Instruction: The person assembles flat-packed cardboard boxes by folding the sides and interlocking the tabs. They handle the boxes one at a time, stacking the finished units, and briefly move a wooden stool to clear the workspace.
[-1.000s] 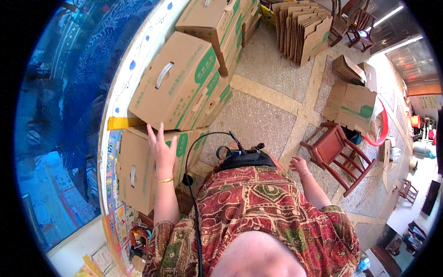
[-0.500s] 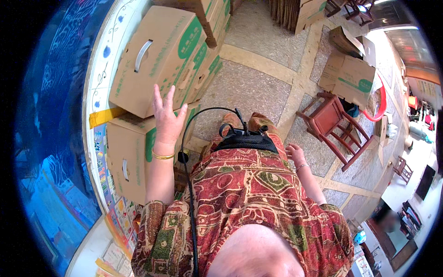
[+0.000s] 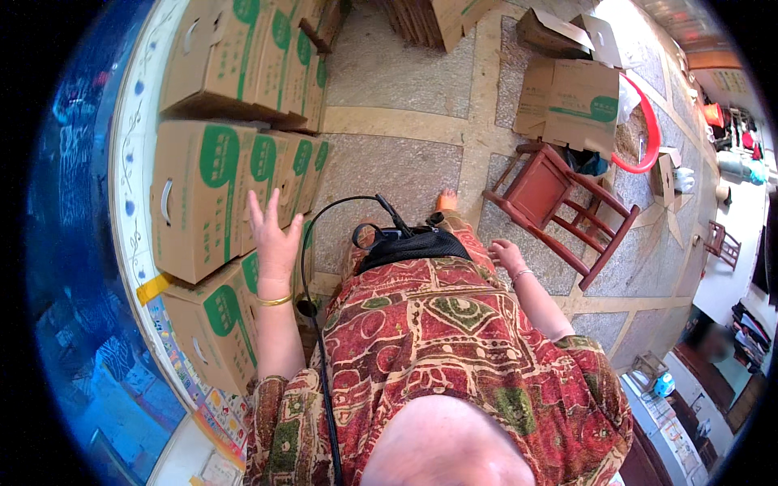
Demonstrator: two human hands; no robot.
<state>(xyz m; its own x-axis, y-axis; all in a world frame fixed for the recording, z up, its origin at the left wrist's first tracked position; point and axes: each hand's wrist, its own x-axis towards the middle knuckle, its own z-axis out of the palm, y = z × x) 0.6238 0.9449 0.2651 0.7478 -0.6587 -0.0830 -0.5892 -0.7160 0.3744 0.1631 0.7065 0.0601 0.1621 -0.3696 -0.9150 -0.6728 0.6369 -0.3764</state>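
My left hand [image 3: 274, 241] is raised with its fingers spread and holds nothing. It appears in front of a cardboard box [image 3: 185, 219] with a green oval and a white handle; contact cannot be made out. That box is part of a stacked row along the left wall, above a lower box [image 3: 194, 324] of the same kind. Farther off, another row of matching boxes [image 3: 198, 73] continues. Down by my right thigh hangs my right hand [image 3: 508, 256], fingers loosely bent and slightly apart, with nothing visible in it.
A reddish wooden chair [image 3: 535, 190] stands to my right. Beyond it are an opened carton [image 3: 571, 101] and a large red ring-shaped rim [image 3: 653, 134]. Flattened cardboard [image 3: 417, 23] is stacked at the far end. A black pouch [image 3: 417, 253] with a cable sits at my waist.
The view has shifted: chair and opened carton now sit farther left, and more of the box rows shows. One foot has come into sight ahead. Both hands keep much the same pose.
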